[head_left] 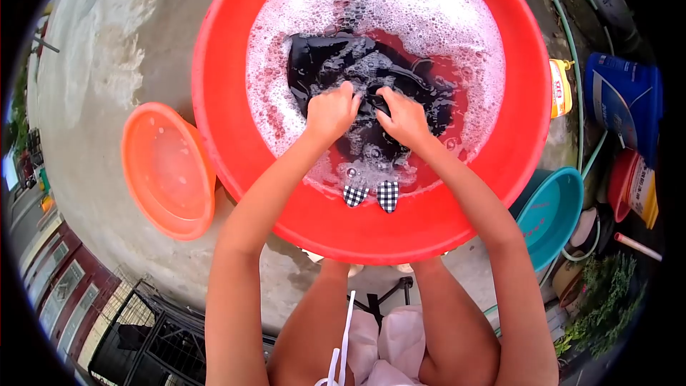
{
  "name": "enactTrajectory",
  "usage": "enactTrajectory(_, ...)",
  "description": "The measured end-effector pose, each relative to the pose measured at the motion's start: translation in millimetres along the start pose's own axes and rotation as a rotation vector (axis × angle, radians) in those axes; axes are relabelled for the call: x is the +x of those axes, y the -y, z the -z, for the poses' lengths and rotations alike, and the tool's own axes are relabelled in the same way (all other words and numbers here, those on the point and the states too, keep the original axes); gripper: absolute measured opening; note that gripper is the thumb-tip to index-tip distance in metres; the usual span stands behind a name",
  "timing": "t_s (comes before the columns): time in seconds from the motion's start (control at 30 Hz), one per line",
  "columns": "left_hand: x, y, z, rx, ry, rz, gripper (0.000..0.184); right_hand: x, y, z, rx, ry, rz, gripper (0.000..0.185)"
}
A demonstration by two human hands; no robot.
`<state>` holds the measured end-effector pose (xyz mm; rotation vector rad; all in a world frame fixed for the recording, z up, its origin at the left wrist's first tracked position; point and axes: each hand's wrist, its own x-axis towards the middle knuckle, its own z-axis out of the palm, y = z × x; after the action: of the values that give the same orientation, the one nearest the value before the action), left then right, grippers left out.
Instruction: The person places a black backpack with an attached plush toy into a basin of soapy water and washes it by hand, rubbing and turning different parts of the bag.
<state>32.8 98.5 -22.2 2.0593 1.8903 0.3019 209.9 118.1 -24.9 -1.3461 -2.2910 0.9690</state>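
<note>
A large red basin holds foamy, soapy water. Dark wet cloth, a black garment, lies partly under the water in its middle. My left hand is closed on the garment, knuckles up. Close beside it, my right hand grips the same cloth, and a dark fold shows between the two hands. Two black-and-white checked cloth tips rest on the basin's near inner wall, below my hands. Foam and water hide much of the garment's shape.
An orange basin stands on the concrete to the left. At right are a teal basin, a yellow-and-white package, a blue bucket and a green hose. A black wire cage sits at lower left.
</note>
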Motion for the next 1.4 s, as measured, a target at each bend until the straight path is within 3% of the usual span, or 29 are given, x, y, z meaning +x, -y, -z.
enactTrajectory(0.07,-5.0,-4.9,-0.1,0.036,0.037,-0.055,0.023,-7.9,0.6,-9.9,-0.053,-0.023,0.012,0.036)
enactTrajectory(0.2,-24.6,4.0,-19.2,-0.004,-0.014,-0.15,0.02,-20.6,-5.0,-20.5,-0.127,0.256,-0.156,0.04)
enactTrajectory(0.27,-22.1,8.4,-30.5,0.153,0.129,-0.093,0.02,-19.2,-13.9,-32.7,-0.046,0.413,-0.294,0.042)
enactTrajectory(0.33,-17.7,12.0,-29.0,0.186,0.08,-0.102,0.023,-12.6,-19.1,-35.8,0.076,0.526,-0.439,0.046)
enactTrajectory(0.4,-11.6,11.0,-31.9,0.074,-0.018,-0.025,0.024,9.5,-5.3,-4.0,0.073,0.539,-0.55,0.038)
enactTrajectory(0.43,-8.5,11.6,-34.0,0.052,0.015,0.038,0.025,14.8,-20.0,0.4,-0.032,0.577,-0.133,0.039)
enactTrajectory(0.47,-5.8,14.4,-39.1,0.03,0.049,0.103,0.026,21.5,-28.5,1.3,0.291,0.522,-0.41,0.046)
enactTrajectory(0.5,0.1,22.0,-48.1,-0.148,-0.079,0.038,0.028,26.6,-34.9,-0.4,0.348,0.493,-0.471,0.041)
enactTrajectory(0.57,19.0,31.1,-54.1,-0.208,0.079,0.226,0.03,38.4,-45.1,-6.5,0.57,0.467,-0.675,0.036)
enactTrajectory(0.6,29.2,34.9,-53.5,-0.442,0.234,0.447,0.03,43.3,-53.1,-12.7,0.733,0.447,-0.832,0.036)
enactTrajectory(0.63,39.3,27.7,-28.8,-0.601,0.384,0.462,0.031,48.0,-61.5,-19.3,0.877,0.406,-0.99,0.037)
enactTrajectory(0.67,43.4,28.0,-26.1,-0.358,0.486,0.415,0.034,48.3,-59.7,-10.4,1.032,0.42,-0.94,0.04)
enactTrajectory(0.7,43.2,28.4,-21.0,-0.163,0.524,0.187,0.036,41.1,-53.7,-2.5,0.913,0.373,-0.703,0.039)
enactTrajectory(0.73,42.9,27.8,-10.9,0.04,0.552,-0.041,0.038,40.4,-48.9,-2.7,0.805,0.361,-0.612,0.039)
enactTrajectory(0.77,35.9,22.9,-12.1,0.032,0.245,0.078,0.034,39.7,-45.0,-3.2,0.693,0.342,-0.527,0.04)
enactTrajectory(0.8,33.0,21.2,-9.0,-0.059,0.173,0.148,0.023,40.8,-45.0,-1.7,0.284,0.492,-0.552,0.048)
enactTrajectory(0.87,25.4,11.4,10.9,-0.025,-0.068,-0.029,0.014,31.1,-0.6,23.0,0.137,0.502,-0.701,0.056)
enactTrajectory(0.9,21.9,8.4,19.8,0.071,-0.155,-0.115,0.018,26.2,6.1,30.4,0.082,0.58,-0.67,0.064)
enactTrajectory(0.93,21.1,7.2,29.5,0.071,-0.167,-0.146,0.016,20.7,13.1,37.5,0.048,0.609,-0.6,0.057)
enactTrajectory(1.0,28.5,2.8,41.1,0.083,-0.397,-0.336,0.021,6.6,4.1,38.2,0.025,0.465,-0.211,0.048)
enactTrajectory(1.03,29.7,2.9,43.4,0.119,-0.378,-0.378,0.021,3.9,10.3,49.6,0.007,0.445,-0.104,0.041)
enactTrajectory(1.07,31.8,3.0,46.2,0.11,-0.314,-0.347,0.021,0.9,12.7,53.9,0.102,0.549,-0.243,0.04)
enactTrajectory(1.13,40.2,7.6,52.0,0.094,-0.189,-0.29,0.02,2.9,17.5,68.4,0.046,0.741,-0.225,0.036)
enactTrajectory(1.2,43.7,31.4,31.1,-0.022,-0.114,-0.179,0.022,-9.7,17.2,70.5,-0.108,0.581,0.083,0.02)
enactTrajectory(1.27,40.1,39.5,26.4,-0.136,-0.039,-0.111,0.021,-21.0,17.8,74.9,-0.193,0.431,0.181,0.018)
enactTrajectory(1.3,35.9,42.4,23.5,-0.126,-0.07,-0.127,0.023,-25.8,18.2,76.5,-0.202,0.346,0.138,0.018)
enactTrajectory(1.4,28.5,38.8,41.0,-0.192,0.32,0.157,0.024,-36.7,8.5,77.9,-0.235,0.115,0.069,0.022)
